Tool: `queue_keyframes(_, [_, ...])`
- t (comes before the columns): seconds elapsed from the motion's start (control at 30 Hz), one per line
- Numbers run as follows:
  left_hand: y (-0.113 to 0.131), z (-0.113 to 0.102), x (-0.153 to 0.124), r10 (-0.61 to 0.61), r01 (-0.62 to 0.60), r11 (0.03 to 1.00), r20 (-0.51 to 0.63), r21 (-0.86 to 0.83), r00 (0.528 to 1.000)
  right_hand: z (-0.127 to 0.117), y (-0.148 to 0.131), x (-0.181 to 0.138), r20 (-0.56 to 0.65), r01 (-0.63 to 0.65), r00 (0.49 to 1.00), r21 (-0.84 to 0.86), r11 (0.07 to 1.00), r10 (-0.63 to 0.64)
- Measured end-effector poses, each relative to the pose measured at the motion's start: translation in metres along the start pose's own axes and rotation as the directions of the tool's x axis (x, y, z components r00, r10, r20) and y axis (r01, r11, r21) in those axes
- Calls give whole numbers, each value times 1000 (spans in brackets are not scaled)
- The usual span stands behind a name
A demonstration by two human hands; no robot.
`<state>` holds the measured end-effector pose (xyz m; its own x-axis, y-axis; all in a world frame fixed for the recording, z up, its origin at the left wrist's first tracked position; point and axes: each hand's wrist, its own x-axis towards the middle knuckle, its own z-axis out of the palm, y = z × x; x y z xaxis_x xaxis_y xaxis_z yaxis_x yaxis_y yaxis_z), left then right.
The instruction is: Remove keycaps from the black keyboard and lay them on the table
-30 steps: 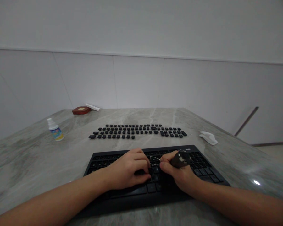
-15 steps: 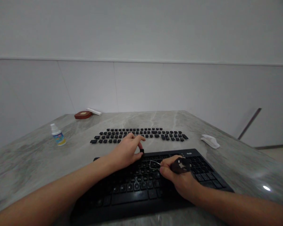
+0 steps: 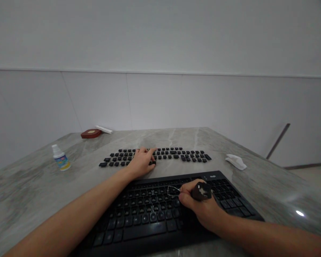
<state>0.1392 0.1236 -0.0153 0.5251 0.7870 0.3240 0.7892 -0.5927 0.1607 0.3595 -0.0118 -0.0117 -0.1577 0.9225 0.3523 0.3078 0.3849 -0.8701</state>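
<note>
Small black plastic keycap: at the left hand, beyond the rectangular black plastic keyboard, whose long axis runs left-right. Left grip: pinch cannot be confirmed. Right hand: grip closed on dark-handled wire-loop tool, above keyboard.

One head-worn view, forward and down across the close keyboard toward the pale wall beyond.

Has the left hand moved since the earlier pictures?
Yes: judged against the keyboard, the left hand moved forward, past its far edge to the loose keycaps.
</note>
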Motion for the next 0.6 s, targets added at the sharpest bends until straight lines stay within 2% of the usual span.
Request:
queue_keyframes(0.27, [1, 4, 1, 22, -22, 1000, 0, -5, 1000, 0, -9, 3, 109, -39, 993, 21, 999, 37])
queue_keyframes(0.6, [7, -4, -4, 20, -20, 1000, -8, 5, 1000, -2, -9, 5, 140, -80, 987, 6, 997, 79])
